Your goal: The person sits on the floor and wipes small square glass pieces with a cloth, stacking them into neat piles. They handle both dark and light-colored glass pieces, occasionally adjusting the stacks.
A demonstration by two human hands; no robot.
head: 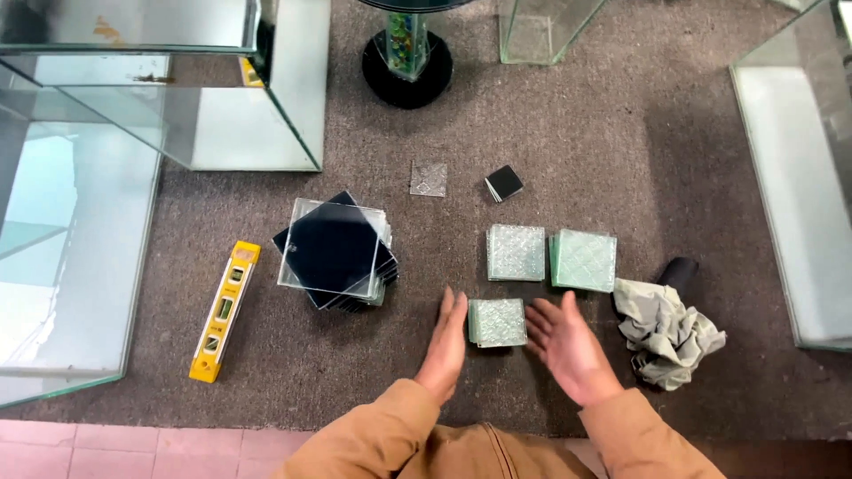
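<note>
A small stack of patterned glass squares [497, 321] lies on the brown carpet between my two hands. My left hand [445, 344] stands on edge just left of it, fingers straight, holding nothing. To the right of the stack, my right hand [568, 348] is open, palm turned inward, a short gap from the glass. Two more stacks of patterned glass squares [516, 252] [584, 260] sit side by side just beyond. Tan sleeves cover both my arms.
A larger pile of clear and black glass squares [335, 252] lies to the left, with a yellow spirit level [224, 310] beside it. A single patterned tile [429, 178], a small black tile [504, 184], a crumpled grey cloth [663, 330] and glass tanks [160, 80] surround the area.
</note>
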